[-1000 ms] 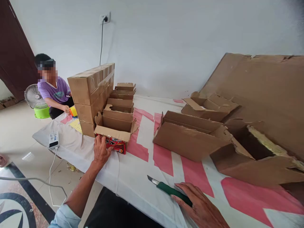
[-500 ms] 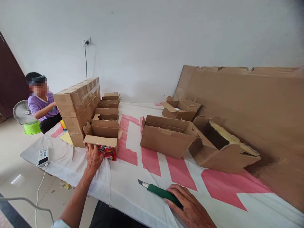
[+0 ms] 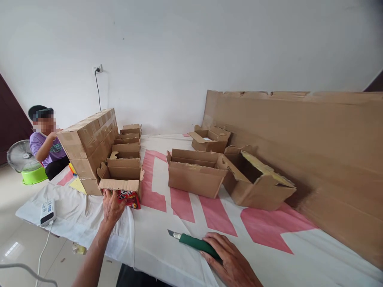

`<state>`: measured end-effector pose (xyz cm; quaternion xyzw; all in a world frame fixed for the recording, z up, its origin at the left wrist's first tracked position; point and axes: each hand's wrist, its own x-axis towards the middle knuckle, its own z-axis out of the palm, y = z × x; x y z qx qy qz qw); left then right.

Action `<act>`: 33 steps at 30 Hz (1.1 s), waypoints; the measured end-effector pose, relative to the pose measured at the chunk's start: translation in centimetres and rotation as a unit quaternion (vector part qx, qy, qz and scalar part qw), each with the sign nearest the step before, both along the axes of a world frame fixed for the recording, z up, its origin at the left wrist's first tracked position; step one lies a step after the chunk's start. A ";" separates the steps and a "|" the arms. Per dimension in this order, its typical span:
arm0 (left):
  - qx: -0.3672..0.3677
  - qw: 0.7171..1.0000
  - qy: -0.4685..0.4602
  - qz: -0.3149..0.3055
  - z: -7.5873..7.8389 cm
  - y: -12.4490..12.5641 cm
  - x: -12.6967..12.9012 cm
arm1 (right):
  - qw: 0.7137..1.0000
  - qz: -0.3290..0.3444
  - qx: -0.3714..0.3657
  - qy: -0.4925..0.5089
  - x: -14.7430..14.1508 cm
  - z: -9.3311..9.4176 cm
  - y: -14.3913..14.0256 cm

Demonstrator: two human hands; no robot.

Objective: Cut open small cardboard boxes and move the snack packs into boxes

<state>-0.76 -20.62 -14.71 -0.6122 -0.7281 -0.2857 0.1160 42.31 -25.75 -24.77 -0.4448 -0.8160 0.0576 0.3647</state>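
Observation:
My right hand (image 3: 229, 257) is closed round the green handle of a utility knife (image 3: 199, 245), low over the cloth, with the blade out and pointing left. At the front of an open cardboard box (image 3: 119, 184), my left hand (image 3: 113, 207) grips a shiny red packet (image 3: 131, 199) that has printed lettering. The thumb lies on the packet's face, and the fingertips reach up to the box's front flap. Part of the packet is covered by the hand. The box stands upright with its flaps raised.
Sealed cartons (image 3: 89, 139) are stacked at the left, beside a row of open boxes (image 3: 127, 149). More open boxes (image 3: 194, 177) stand right of centre, before a large cardboard sheet (image 3: 284, 119). A white power bank (image 3: 48, 212) lies near the table's left edge. A person (image 3: 46, 143) sits beyond.
The view has swung somewhat to the right, so things appear farther left. The other person's arm has risen. Both my hands keep their holds.

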 end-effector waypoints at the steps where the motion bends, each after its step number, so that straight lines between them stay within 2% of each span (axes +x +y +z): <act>1: 0.006 1.000 -0.004 -0.009 -0.1 0.0 -0.3 | 1.000 0.000 0.003 0.003 0.0 0.0 0.0; 8: 0.058 0.997 -0.033 -0.049 -0.5 -0.2 -1.9 | 0.998 -0.007 -0.054 0.033 -0.4 0.4 -0.2; 11: 0.071 0.996 -0.028 -0.052 -0.6 -0.2 -2.0 | 0.994 -0.022 -0.083 0.070 -0.2 1.2 0.8; 13: 0.077 0.996 -0.018 -0.050 -0.6 -0.2 -1.9 | 0.990 -0.062 -0.065 0.111 0.3 2.1 2.7; 16: 0.079 0.996 -0.001 -0.050 -0.3 -0.2 -1.9 | 0.965 -0.172 -0.022 0.195 1.8 3.8 7.5; 18: 0.080 0.995 0.005 -0.051 -0.1 -0.2 -1.9 | 0.940 -0.228 -0.043 0.250 2.9 4.8 11.3; 21: 0.084 0.995 0.005 -0.051 0.2 0.0 -1.9 | 0.915 -0.249 -0.101 0.300 3.9 5.9 16.1; 24: 0.086 0.995 0.003 -0.054 0.4 0.1 -2.1 | 0.916 -0.223 -0.145 0.299 4.4 6.6 18.9; 27: 0.082 0.995 -0.001 -0.065 0.2 0.2 -2.4 | 0.928 -0.135 -0.175 0.301 4.5 7.0 20.0; 29: 0.078 0.995 -0.006 -0.069 0.1 0.2 -2.5 | 0.922 -0.087 -0.209 0.313 4.6 7.0 20.4; 31: 0.069 0.995 -0.015 -0.065 -0.1 0.1 -2.6 | 0.916 -0.072 -0.237 0.317 4.7 6.7 20.7; 33: 0.059 0.996 -0.025 -0.065 -0.2 -0.1 -2.5 | 0.917 -0.068 -0.227 0.322 4.7 6.3 21.1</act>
